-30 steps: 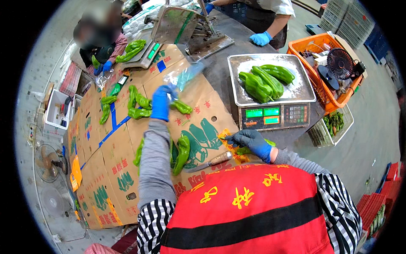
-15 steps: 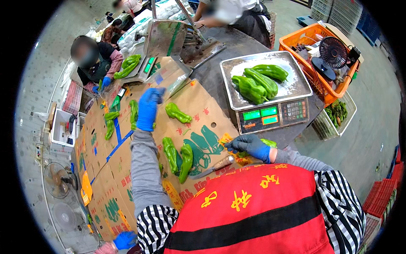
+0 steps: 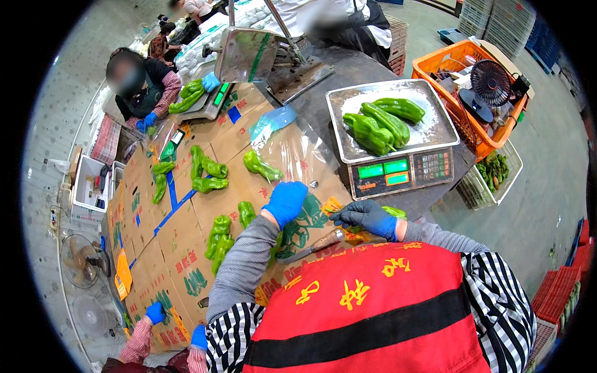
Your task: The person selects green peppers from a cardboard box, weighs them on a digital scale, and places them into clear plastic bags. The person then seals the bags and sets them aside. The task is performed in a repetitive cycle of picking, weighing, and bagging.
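Observation:
My left hand (image 3: 286, 202), in a blue glove, is closed on a clear plastic bag (image 3: 297, 149) that spreads away from it over the cardboard. A green pepper (image 3: 261, 165) lies partly beneath the bag. Beside the hand is another green pepper (image 3: 247, 213); my forearm partly hides one more. In a dark glove over a blue one, my right hand (image 3: 367, 217) rests by an orange packet (image 3: 333, 205), fingers pinched together; what they hold is unclear. A knife (image 3: 314, 245) with a wooden handle lies between my hands and body.
A digital scale (image 3: 398, 174) bearing three green peppers stands ahead right, before an orange crate (image 3: 429, 59) with a small fan. More peppers (image 3: 219, 242) lie on the cardboard (image 3: 186, 239). A co-worker's blue-gloved hand (image 3: 155, 313) is at lower left; another person sits far left.
My left hand has come back toward me and right, drawing the clear bag over the cardboard. A pair of peppers now shows left of my forearm. My right hand stays put.

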A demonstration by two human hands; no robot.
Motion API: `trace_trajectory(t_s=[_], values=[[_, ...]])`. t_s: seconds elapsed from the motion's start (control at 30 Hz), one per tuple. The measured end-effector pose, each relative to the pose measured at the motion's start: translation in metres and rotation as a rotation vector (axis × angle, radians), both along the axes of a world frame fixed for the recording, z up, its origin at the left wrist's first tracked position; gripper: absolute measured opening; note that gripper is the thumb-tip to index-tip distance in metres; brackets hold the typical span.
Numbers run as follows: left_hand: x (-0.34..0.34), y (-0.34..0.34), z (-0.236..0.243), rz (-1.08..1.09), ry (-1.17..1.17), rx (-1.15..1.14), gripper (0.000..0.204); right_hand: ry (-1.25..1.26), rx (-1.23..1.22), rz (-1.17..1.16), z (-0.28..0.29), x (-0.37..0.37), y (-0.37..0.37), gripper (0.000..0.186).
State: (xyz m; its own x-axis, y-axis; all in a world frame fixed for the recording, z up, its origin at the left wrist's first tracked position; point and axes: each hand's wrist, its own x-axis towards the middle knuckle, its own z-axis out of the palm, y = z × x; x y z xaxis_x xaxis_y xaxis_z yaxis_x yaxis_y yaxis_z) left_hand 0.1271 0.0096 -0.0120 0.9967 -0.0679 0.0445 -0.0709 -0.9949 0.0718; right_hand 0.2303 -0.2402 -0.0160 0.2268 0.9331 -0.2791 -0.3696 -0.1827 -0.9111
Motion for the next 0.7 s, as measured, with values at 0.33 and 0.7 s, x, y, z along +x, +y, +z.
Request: trace_trajectory(t_s=[0.33,0.7], values=[[-0.010,0.013,-0.019,-0.018,-0.044,-0.132,0.007,-0.325,0.194,-0.057,0.087,0.067,0.077,0.026],[-0.004,-0.006,-0.056,0.111,-0.103,-0.254,0.009,-1.484,0.603,-0.443,0.203,0.217,0.331,0.060]])
